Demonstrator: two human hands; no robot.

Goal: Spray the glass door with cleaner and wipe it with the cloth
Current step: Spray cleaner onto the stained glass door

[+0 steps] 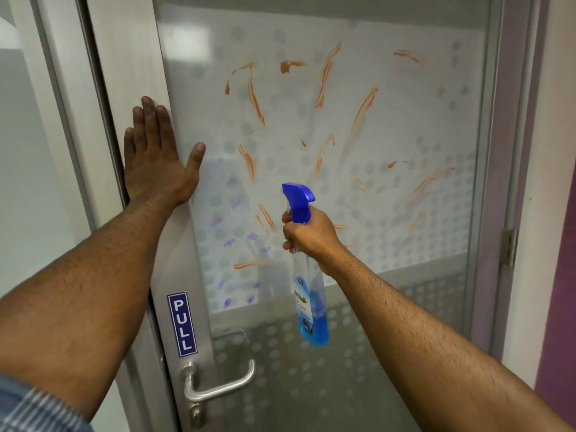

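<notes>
A frosted glass door point(389, 126) with a dotted pattern fills the view, marked with several orange smears point(324, 79) and some purple smudges point(229, 243). My right hand point(311, 236) grips the neck of a spray bottle point(310, 307) with a blue trigger head and blue liquid, its nozzle pointing at the glass. My left hand point(156, 157) lies flat and open against the door's left frame, fingers pointing up. No cloth is in view.
A metal lever handle point(218, 388) and a blue PULL sticker point(182, 324) sit low on the door's left stile. A hinge point(508, 247) is on the right frame, beside a purple wall point(558, 307). A glass side panel stands on the left.
</notes>
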